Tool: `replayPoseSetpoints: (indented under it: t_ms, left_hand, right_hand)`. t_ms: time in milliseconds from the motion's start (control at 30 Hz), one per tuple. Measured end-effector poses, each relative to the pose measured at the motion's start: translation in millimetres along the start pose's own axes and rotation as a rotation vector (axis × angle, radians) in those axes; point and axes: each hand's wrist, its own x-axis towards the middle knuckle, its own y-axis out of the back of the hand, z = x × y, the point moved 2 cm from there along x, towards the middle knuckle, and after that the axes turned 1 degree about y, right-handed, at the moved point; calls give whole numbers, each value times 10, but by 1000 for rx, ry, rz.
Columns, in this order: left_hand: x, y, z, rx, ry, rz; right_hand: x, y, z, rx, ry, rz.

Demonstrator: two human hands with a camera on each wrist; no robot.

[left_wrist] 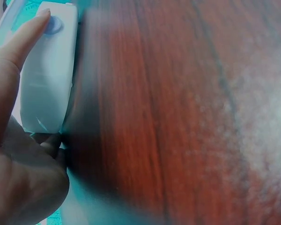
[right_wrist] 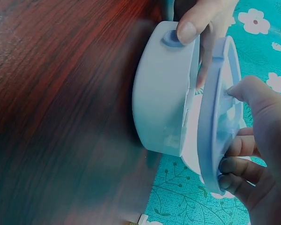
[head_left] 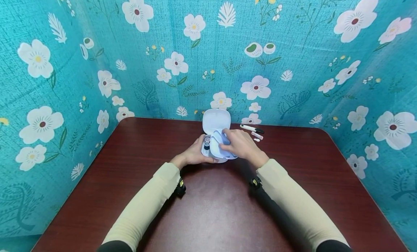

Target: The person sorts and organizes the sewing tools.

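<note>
The left hand [head_left: 194, 153] grips a white case [right_wrist: 164, 93] (lid [head_left: 216, 118] raised) on the counter [head_left: 208, 208]; the right hand [head_left: 243, 143], fingers [right_wrist: 246, 169] curled, pinches a tilted blue tray [right_wrist: 208, 117].

Pale glare on dark tabletop [head_left: 208, 208]

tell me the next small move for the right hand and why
I'd probably straighten the pale blue tray over the white box: the right hand holds it askew, raised off the box's front edge and toward the right, while the left hand steadies the box.
</note>
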Motion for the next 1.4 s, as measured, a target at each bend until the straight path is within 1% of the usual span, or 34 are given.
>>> replayPoseSetpoints:
  t_ms: [100,233,333,467,600,700,933,1067,1400]
  left_hand:
    - [1,1,2,11,5,3]
    - [30,-27,-47,25,15,-11]
    - [59,-41,-93,34,21,-20]
    - [102,-39,-152,17,20,-13]
    - [59,-9,-73,1,32,-16]
    - [3,17,20,-9,43,-19]
    - [-1,29,39,-4,29,-4]
    - [7,21,20,5,27,1]
    - [4,10,9,10,44,11]
  right_hand:
    - [36,-25,-3,-32,5,23]
    - [72,-70,-3,-64,14,56]
    - [96,-103,-8,-66,20,68]
    - [125,-131,-22,-52,26,64]
    - [148,-147,-32,-48,32,57]
    - [165,-159,-38,-55,34,56]
    - [209,-180,-72,-63,28,59]
    - [229,-208,-90,-53,19,47]
    - [262,-253,-119,-44,-12,12]
